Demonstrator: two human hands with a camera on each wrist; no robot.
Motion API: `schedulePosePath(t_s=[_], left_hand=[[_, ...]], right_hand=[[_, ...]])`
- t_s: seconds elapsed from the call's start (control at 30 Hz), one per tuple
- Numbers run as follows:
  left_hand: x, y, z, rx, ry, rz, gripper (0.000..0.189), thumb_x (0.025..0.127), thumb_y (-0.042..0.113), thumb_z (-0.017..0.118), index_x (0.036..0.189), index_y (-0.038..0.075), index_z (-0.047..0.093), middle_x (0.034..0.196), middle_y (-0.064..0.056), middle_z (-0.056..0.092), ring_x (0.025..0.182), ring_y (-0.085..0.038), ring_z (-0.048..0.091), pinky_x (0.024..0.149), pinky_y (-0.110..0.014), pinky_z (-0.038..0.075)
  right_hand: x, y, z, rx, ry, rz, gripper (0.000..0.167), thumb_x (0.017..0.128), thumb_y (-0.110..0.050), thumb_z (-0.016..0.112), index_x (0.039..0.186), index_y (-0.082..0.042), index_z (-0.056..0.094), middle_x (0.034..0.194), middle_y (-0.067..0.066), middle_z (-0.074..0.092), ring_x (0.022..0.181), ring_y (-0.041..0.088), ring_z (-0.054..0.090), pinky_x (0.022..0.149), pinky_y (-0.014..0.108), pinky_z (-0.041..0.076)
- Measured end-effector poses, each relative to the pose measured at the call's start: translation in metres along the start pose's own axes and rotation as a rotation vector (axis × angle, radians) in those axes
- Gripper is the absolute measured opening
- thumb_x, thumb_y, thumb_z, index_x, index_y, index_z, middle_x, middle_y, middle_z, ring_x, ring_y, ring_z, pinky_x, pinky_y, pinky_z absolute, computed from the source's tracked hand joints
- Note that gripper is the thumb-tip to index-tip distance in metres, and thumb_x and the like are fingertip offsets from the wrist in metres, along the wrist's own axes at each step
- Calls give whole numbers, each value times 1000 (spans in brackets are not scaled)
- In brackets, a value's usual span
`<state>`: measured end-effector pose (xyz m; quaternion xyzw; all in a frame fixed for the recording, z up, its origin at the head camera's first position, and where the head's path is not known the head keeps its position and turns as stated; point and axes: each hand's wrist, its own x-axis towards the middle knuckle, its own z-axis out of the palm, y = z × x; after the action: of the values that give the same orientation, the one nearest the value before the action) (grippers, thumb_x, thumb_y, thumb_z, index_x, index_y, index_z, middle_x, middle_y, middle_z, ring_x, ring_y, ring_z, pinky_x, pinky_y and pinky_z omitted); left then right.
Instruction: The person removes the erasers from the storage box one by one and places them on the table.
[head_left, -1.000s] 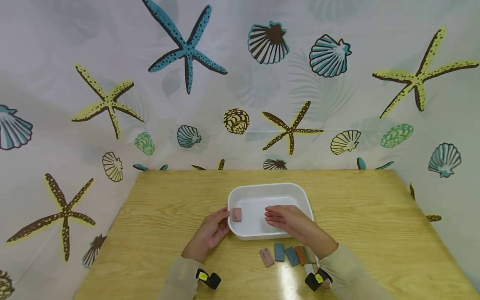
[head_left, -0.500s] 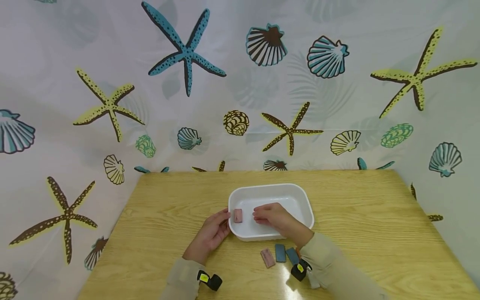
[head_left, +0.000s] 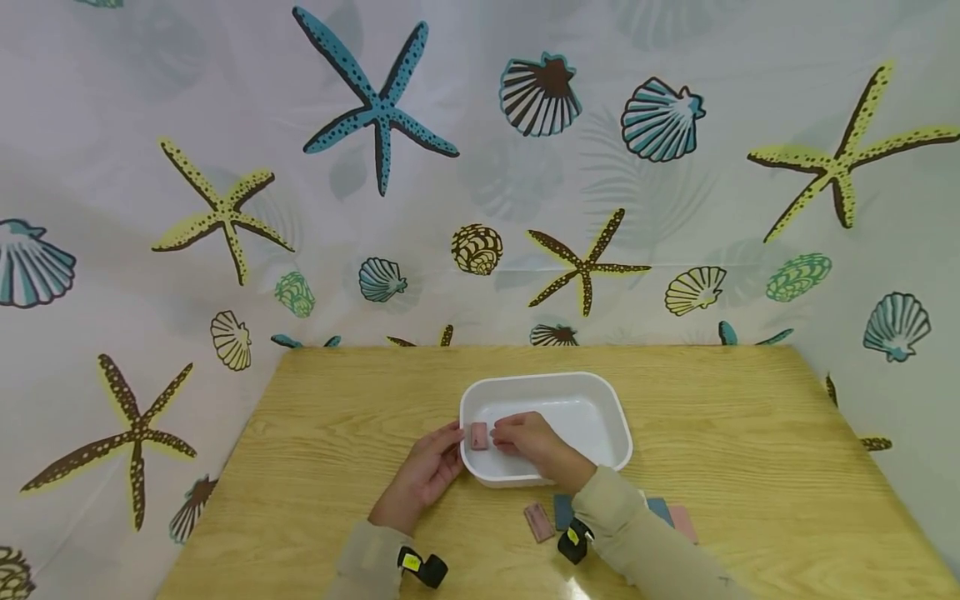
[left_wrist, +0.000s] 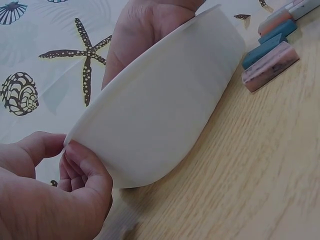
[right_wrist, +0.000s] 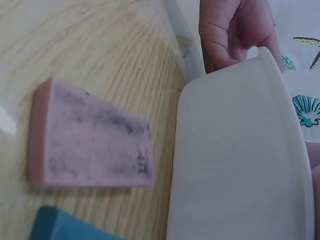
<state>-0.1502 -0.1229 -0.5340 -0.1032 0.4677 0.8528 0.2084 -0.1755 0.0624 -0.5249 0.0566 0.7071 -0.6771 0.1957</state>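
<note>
A white plastic tub (head_left: 592, 417) stands on the wooden table. My left hand (head_left: 423, 477) pinches its left rim between thumb and fingers, plain in the left wrist view. Inside the tub, at its left end, lies a pink eraser (head_left: 479, 436). My right hand (head_left: 536, 446) is inside the tub, its bent fingertips just right of that eraser; whether they hold anything is hidden. Outside the near wall lies a second pink eraser (right_wrist: 100, 140), smudged dark, with a blue block (right_wrist: 70, 225) beside it.
More small blocks, including a blue one (head_left: 660, 510) and a pink one (head_left: 683, 523), lie near the tub, partly covered by the right sleeve (head_left: 637, 525). Behind the wooden table (head_left: 360, 392) hangs a cloth (head_left: 480, 167) printed with shells and starfish.
My right hand has moved left inside the tub, toward the pink eraser at its left end. The right sleeve now covers more blocks. My left hand keeps its grip on the rim.
</note>
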Motion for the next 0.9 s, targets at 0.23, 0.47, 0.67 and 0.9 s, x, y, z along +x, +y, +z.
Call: schedulePosePath(t_s=[0.23, 0.47, 0.67, 0.9], left_hand=[[-4, 2, 4, -3, -28, 11, 42, 94, 7, 52, 130, -7, 37, 110, -11, 57, 94, -13, 55, 81, -25, 47], [-4, 4, 5, -13, -39, 11, 39, 94, 5, 52, 128, -7, 38, 111, -11, 57, 99, -16, 54, 83, -26, 47], [-4, 4, 5, -2, -26, 12, 40, 94, 6, 51, 129, -7, 37, 109, -10, 59, 98, -15, 55, 84, -27, 47], [-1, 1, 2, -7, -29, 17, 38, 94, 6, 52, 128, -6, 39, 108, -10, 61, 98, -15, 55, 83, -27, 47]], right_hand=[[3, 2, 11, -127, 41, -14, 30, 81, -6, 67, 104, 12, 61, 97, 13, 63, 78, 15, 60, 74, 30, 52], [2, -3, 21, -289, 119, -91, 33, 75, -8, 70, 101, 10, 62, 87, 11, 64, 72, 16, 59, 65, 28, 50], [2, -4, 28, -417, 173, -169, 33, 73, -8, 68, 99, 11, 61, 90, 15, 64, 79, 21, 59, 70, 33, 51], [3, -4, 33, -508, 191, -240, 28, 75, -9, 68, 93, 11, 60, 85, 16, 63, 77, 23, 58, 70, 36, 51]])
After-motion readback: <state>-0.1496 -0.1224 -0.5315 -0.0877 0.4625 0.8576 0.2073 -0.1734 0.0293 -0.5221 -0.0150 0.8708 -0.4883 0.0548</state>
